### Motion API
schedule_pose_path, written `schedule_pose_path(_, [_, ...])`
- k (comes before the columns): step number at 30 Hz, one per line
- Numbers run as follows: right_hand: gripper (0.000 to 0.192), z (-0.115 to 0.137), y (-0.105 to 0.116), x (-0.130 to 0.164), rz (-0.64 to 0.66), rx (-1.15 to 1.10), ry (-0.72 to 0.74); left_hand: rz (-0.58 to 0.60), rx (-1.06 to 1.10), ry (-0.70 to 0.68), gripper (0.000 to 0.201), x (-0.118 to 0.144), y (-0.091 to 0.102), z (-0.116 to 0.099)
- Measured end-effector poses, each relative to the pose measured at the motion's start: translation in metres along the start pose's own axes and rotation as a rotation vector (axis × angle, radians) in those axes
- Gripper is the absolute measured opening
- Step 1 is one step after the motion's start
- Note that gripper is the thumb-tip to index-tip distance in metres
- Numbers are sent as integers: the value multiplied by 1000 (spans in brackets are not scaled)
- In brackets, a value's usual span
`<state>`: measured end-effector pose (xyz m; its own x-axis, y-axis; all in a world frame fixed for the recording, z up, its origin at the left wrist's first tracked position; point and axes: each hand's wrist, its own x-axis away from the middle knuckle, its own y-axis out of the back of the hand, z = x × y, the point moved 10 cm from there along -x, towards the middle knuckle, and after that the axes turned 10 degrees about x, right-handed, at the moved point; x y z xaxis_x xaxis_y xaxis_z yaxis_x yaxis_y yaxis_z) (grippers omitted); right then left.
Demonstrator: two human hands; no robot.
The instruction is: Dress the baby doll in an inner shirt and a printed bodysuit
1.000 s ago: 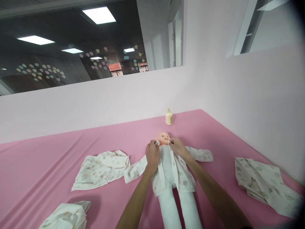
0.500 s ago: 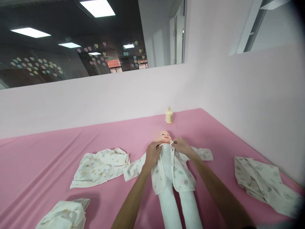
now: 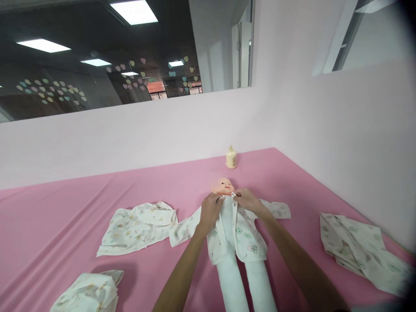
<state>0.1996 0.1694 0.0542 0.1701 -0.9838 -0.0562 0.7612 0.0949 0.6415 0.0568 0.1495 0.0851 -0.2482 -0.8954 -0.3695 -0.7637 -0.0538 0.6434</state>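
Note:
A baby doll (image 3: 225,186) lies face up on the pink sheet, its white cloth legs stretched toward me. It wears a white printed baby jacket (image 3: 250,236) whose front hangs apart, showing the pale cloth torso (image 3: 229,221). Both jacket sleeves are spread out sideways. At the collar, my left hand (image 3: 210,211) pinches the left front edge just below the doll's chin. Opposite it, my right hand (image 3: 247,200) grips the right front edge near a snap fastener. My fingers partly hide the collar and the doll's neck.
A cream pump bottle (image 3: 231,158) stands beyond the doll's head, near the wall. Printed baby clothes lie on the left (image 3: 138,227), at the lower left (image 3: 87,292) and on the right (image 3: 364,251). White walls border the pink sheet (image 3: 156,184).
Both hands keep their hold at the collar. My left hand has shifted very slightly to the right; the doll and the clothes lie as before.

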Motion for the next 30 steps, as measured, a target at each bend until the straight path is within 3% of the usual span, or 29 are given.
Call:
schedule_pose_path(16, [18,6,-2,3,-29,18,33,15,256,124,22,-4,-6,23])
schedule_pose_path(22, [17,14,-4,5,-32,-24,52,-25,327,179,19,-6,-11,34])
schedule_pose_path(30, [19,9,-7,9,-138,-107,13,-134,342,194,18,2,-10,28])
